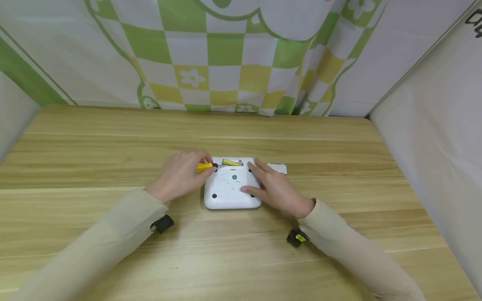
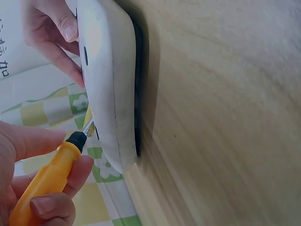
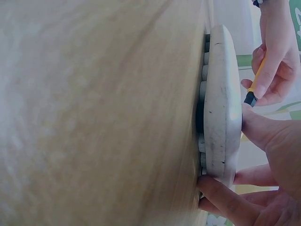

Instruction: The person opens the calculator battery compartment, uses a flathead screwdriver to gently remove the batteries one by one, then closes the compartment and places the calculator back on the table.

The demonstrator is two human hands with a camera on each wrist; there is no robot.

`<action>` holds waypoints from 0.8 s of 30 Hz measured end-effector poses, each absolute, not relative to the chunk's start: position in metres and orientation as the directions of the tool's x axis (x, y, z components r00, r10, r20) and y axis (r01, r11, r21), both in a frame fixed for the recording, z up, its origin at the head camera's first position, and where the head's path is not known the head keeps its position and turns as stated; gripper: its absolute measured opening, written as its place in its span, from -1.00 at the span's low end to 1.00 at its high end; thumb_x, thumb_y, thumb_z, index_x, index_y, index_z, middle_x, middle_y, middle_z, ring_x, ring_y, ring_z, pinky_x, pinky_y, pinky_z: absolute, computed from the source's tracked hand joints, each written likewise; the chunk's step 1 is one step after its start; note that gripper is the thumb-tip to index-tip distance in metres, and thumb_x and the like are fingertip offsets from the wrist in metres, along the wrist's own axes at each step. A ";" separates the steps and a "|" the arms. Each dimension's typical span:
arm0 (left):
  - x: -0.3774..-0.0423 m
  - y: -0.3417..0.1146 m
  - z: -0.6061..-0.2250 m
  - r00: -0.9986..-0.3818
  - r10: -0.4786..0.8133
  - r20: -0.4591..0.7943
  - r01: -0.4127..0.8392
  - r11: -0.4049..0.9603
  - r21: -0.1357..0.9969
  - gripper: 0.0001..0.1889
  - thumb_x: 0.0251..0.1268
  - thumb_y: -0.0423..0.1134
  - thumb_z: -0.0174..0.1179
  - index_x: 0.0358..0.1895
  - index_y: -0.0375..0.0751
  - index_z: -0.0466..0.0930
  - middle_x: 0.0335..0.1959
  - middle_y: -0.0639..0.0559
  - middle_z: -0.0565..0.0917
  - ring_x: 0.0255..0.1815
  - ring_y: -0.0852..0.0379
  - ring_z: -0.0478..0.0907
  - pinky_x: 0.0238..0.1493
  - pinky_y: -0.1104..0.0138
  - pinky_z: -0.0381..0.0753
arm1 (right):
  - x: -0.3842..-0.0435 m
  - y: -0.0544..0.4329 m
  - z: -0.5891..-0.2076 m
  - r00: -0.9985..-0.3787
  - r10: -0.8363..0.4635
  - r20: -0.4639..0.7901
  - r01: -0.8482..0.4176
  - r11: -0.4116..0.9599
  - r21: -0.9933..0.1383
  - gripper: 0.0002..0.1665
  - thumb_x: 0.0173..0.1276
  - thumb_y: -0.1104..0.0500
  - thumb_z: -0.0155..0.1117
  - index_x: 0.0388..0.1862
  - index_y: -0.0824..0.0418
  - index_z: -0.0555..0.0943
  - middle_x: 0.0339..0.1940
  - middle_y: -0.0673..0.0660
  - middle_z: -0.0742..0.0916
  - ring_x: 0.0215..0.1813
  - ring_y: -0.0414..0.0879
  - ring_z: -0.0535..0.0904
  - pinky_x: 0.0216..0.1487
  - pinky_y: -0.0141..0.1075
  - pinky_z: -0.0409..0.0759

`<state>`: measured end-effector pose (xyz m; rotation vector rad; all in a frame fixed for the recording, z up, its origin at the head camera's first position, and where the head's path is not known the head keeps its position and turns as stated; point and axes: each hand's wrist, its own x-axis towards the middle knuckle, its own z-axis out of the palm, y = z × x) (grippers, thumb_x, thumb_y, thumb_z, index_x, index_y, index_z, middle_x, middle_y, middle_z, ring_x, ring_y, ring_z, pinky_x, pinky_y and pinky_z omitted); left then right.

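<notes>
You have a wood-grain table [image 1: 320,146] in a small, booth-like nook: beyond its far edge hangs a creased curtain [image 1: 226,48] printed with green, yellow and white checks and flowers, while a pale panel [image 1: 8,117] on the left and a white sheet [image 1: 429,104] on the right close it in. You cannot tell whether it is in a home or workplace.

wood-grain table [image 1: 226,259], green, yellow and white checkered curtain [image 1: 226,50] behind it, white panel [image 1: 433,125] at right, black lettering [image 1: 477,28]

A table [image 1: 229,251] bears a device [image 1: 228,188] and white panel [image 1: 278,168].
</notes>
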<state>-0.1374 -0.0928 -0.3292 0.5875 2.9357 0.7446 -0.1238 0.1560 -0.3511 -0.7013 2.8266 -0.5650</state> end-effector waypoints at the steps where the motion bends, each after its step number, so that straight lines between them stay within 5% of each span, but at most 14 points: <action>1: -0.138 -0.092 -0.330 -0.926 0.376 0.035 0.346 0.809 0.476 -0.76 0.27 -0.15 0.24 -0.10 -0.20 0.63 -0.11 -0.14 0.70 -0.17 -0.05 0.61 -0.18 0.11 0.57 | -0.124 0.156 -0.351 -0.874 -0.480 -0.077 -0.413 0.817 -0.401 -0.13 0.31 -0.18 0.23 0.44 0.26 0.26 0.48 0.34 0.27 0.42 0.17 0.31 0.33 -0.03 0.37; 12: -0.138 -0.090 -0.334 -0.916 0.398 0.049 0.367 0.784 0.500 -0.77 0.28 -0.15 0.23 -0.10 -0.21 0.59 -0.17 -0.13 0.68 -0.21 -0.03 0.58 -0.20 0.12 0.55 | -0.124 0.156 -0.351 -0.875 -0.480 -0.068 -0.419 0.819 -0.392 -0.14 0.31 -0.18 0.23 0.43 0.26 0.27 0.47 0.35 0.28 0.20 0.11 0.53 0.25 -0.07 0.46; 24: -0.136 -0.093 -0.338 -0.916 0.392 0.081 0.373 0.766 0.524 -0.79 0.32 -0.16 0.19 -0.11 -0.22 0.58 -0.13 -0.16 0.69 -0.14 -0.09 0.62 -0.15 0.07 0.57 | -0.124 0.156 -0.351 -0.876 -0.477 -0.073 -0.413 0.819 -0.399 -0.13 0.31 -0.18 0.23 0.44 0.25 0.27 0.48 0.33 0.28 0.39 0.16 0.35 0.31 -0.05 0.40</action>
